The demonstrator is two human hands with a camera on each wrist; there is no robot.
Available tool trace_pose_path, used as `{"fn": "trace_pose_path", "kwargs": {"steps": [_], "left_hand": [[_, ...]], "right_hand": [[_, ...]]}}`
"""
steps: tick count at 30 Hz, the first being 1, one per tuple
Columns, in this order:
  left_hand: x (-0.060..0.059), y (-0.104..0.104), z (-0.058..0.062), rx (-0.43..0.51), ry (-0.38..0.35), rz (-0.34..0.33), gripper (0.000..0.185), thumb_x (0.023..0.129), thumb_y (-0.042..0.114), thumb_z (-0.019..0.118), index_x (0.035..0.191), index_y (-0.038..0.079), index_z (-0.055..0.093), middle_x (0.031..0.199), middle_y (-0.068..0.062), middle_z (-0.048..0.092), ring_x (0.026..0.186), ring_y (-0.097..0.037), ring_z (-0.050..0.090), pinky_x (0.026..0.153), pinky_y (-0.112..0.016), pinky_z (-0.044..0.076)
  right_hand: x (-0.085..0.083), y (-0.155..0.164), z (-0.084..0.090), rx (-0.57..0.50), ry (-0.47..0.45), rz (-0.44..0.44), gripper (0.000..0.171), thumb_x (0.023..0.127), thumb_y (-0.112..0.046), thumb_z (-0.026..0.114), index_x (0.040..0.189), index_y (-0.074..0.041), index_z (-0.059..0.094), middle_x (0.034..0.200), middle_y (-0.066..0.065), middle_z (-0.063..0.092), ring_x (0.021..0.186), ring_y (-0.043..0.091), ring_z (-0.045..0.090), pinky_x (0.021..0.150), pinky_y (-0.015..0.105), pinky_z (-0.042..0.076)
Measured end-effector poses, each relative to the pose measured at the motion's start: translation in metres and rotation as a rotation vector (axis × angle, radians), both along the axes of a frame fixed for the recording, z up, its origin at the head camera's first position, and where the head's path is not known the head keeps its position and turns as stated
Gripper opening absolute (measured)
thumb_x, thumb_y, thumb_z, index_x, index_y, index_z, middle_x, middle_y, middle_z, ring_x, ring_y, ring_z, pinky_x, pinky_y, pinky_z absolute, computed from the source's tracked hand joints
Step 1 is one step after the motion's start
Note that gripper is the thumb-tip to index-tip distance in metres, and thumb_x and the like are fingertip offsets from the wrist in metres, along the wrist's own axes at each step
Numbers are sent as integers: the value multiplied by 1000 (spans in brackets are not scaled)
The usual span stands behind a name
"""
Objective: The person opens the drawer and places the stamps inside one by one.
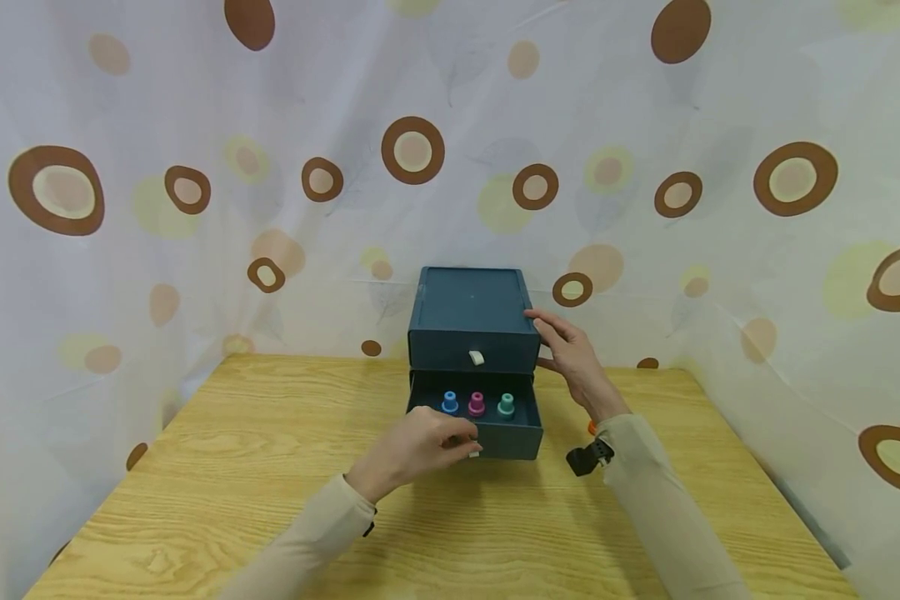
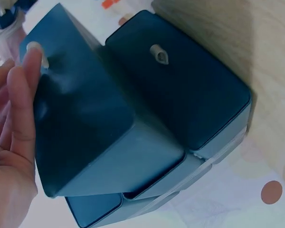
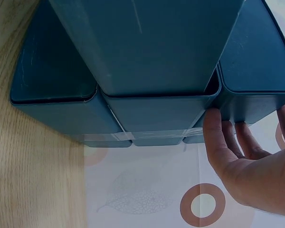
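A dark blue cabinet (image 1: 472,300) of stacked drawers stands near the back wall. Its middle drawer (image 1: 508,442) is pulled out; inside stand small stepped pieces with holed tops: a blue piece (image 1: 450,402), a magenta piece (image 1: 477,405) and a green piece (image 1: 506,406). My left hand (image 1: 423,446) pinches the white pull tab (image 2: 42,56) on that drawer's front. Spread along the cabinet's right side, my right hand (image 1: 573,358) has one fingertip at the top edge; in the right wrist view its fingers (image 3: 218,137) rest against the side of the top section.
The wooden table (image 1: 270,467) extends around the cabinet, with a spotted cloth (image 1: 330,100) behind it. Above the pulled drawer is a closed top drawer (image 1: 442,350) with a white tab; a closed bottom drawer (image 2: 194,90) lies below. Something orange (image 1: 592,427) shows beside my right wrist.
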State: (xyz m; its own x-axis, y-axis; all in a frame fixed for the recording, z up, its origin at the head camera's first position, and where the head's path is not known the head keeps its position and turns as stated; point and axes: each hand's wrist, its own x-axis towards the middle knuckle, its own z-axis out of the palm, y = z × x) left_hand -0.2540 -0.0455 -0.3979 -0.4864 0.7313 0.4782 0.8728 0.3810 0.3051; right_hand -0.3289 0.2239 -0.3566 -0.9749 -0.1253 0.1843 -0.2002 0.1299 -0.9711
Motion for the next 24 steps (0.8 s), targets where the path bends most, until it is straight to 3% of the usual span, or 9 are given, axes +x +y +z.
{"fn": "trace_pose_path", "kwargs": {"steps": [4, 11, 16, 24], "left_hand": [[0, 0, -4, -20, -3, -2, 12, 92, 21, 70, 100, 13, 75, 90, 4, 76, 70, 7, 61, 68, -4, 47], [1, 0, -9, -48, -37, -13, 12, 93, 18, 69, 101, 11, 75, 90, 4, 76, 67, 10, 59, 65, -3, 46], [1, 0, -14, -39, -61, -10, 11, 91, 16, 71, 100, 10, 75, 89, 4, 75, 64, 9, 55, 62, -4, 46], [-1, 3, -17, -21, -90, 21, 16, 92, 17, 71, 103, 9, 77, 94, 1, 76, 68, 8, 61, 66, -4, 47]], "right_hand": [[1, -1, 1, -2, 3, 3, 52, 104, -41, 45, 148, -14, 44, 161, 8, 26, 145, 35, 31, 108, 58, 38], [0, -1, -1, 11, 4, 0, 52, 104, -42, 45, 148, -15, 45, 161, 7, 26, 145, 35, 31, 108, 57, 39], [-2, -2, 1, 19, 6, -3, 52, 104, -42, 44, 147, -14, 45, 161, 9, 27, 145, 36, 32, 108, 58, 39], [-2, -1, 1, 12, -6, -25, 49, 103, -43, 45, 146, -17, 48, 161, 7, 26, 145, 35, 32, 108, 56, 40]]}}
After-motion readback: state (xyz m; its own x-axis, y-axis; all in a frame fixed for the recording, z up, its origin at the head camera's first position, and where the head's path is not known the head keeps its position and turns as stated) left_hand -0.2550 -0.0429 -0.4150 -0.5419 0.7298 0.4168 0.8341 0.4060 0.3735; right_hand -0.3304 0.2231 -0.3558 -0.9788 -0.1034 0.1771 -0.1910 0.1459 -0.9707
